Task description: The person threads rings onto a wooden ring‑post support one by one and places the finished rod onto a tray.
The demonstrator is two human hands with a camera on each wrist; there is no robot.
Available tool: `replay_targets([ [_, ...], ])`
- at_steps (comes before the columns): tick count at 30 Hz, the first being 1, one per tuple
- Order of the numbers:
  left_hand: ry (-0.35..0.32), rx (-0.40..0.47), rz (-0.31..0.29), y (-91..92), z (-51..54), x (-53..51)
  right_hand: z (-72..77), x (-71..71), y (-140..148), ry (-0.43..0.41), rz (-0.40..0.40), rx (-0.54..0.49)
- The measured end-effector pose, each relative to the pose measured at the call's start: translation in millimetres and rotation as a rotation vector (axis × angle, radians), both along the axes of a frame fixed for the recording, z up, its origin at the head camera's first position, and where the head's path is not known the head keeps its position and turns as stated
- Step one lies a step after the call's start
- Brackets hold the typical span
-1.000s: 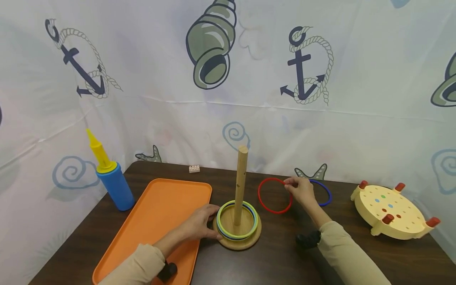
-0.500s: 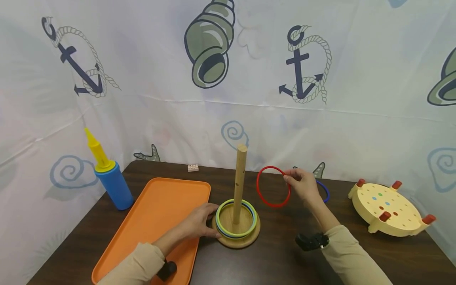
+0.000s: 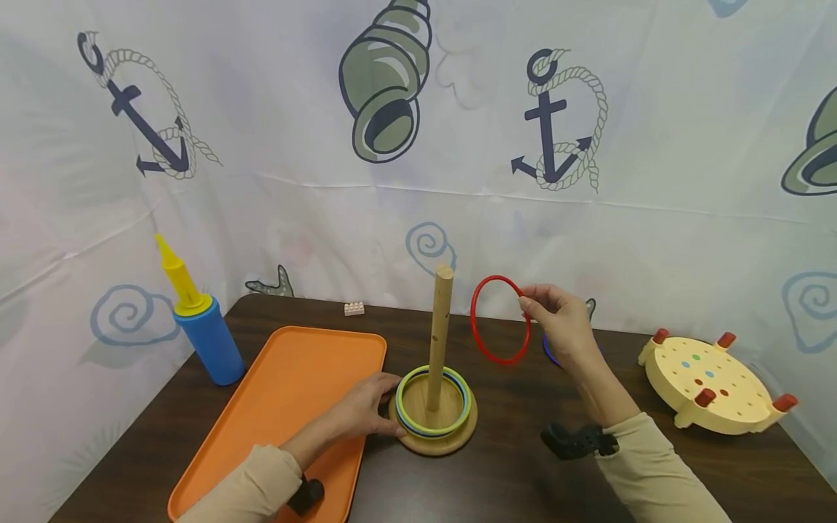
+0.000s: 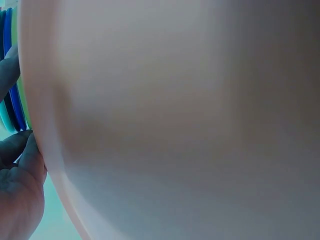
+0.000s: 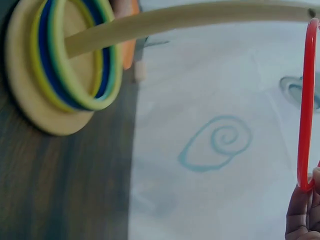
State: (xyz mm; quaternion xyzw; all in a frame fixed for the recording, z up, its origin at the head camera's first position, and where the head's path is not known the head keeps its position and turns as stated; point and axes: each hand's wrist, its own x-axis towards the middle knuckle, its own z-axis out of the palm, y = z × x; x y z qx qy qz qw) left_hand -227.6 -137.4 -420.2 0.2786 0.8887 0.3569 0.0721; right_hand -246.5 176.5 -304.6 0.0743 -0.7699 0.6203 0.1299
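Note:
A red ring (image 3: 473, 312) hangs upright above the table, to the right of the wooden peg (image 3: 440, 327); my right hand (image 3: 564, 323) pinches its right side between thumb and fingers. Yellow-green and blue rings (image 3: 468, 410) lie stacked around the peg on its round wooden base (image 3: 451, 447). My left hand (image 3: 362, 410) holds the left edge of that base, thumb in front and fingers behind. In the left wrist view, fingers (image 4: 27, 165) touch beside the rings (image 4: 15, 107), while a blurred pale surface fills most of the picture. A blue ring (image 3: 551, 352) is mostly hidden behind my right hand.
An orange tray (image 3: 314, 356) lies under my left forearm. Beyond it at left stands a blue and yellow hand pump (image 3: 209, 341). A pale toy brick (image 3: 354, 309) sits at the back edge. On the right is a round cream pegboard (image 3: 706, 378) with red-tipped legs.
My right hand has lifted the red ring up off the tabletop area, tilting it more upright. The left hand stays at the base.

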Motion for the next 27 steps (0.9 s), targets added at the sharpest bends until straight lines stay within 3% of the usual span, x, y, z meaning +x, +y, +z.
replay_targets([
  [14, -0.014, 0.021, -0.001, 0.0, -0.1, -0.6, 39.5, 13.7, -25, 0.057, 0.059, -0.024],
  [21, 0.000, 0.023, -0.007, -0.5, -1.0, -0.5, 47.7, 11.9, -38, 0.099, 0.108, -0.075],
  [27, 0.006, 0.027, -0.014, -0.4, -0.6, -0.4, 49.2, 9.1, -46, 0.126, 0.124, -0.055],
])
